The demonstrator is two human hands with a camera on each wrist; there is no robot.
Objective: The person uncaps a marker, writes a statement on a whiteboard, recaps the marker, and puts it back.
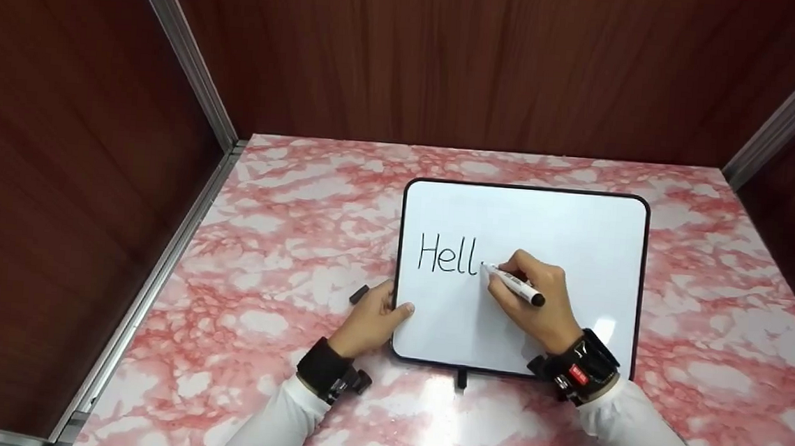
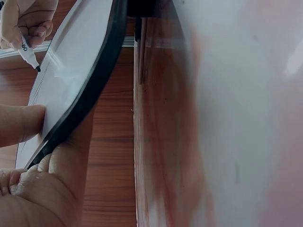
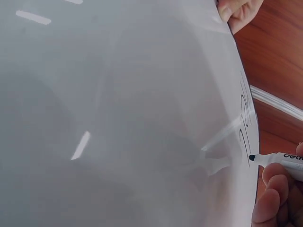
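A whiteboard (image 1: pixel 578 242) with a black frame bears the handwritten letters "Hell" (image 1: pixel 448 254) on its left half. My left hand (image 1: pixel 368 322) grips the board's left edge, thumb on the white face and the fingers behind it; the left wrist view shows the thumb (image 2: pixel 23 124) on the face beside the black rim (image 2: pixel 102 66). In my right hand (image 1: pixel 539 296) a white marker (image 1: pixel 520 287) with a black end is pinched between thumb and fingers. Its black tip (image 3: pixel 252 157) is right by the last letter, close to the board's surface.
Under the board is a table (image 1: pixel 284 243) with a red and white marbled top. A small black piece (image 1: pixel 359 294) shows beside the left hand, and another black piece (image 1: pixel 462 379) sticks out below the board's lower edge. Dark wood panels (image 1: pixel 451 59) enclose the table.
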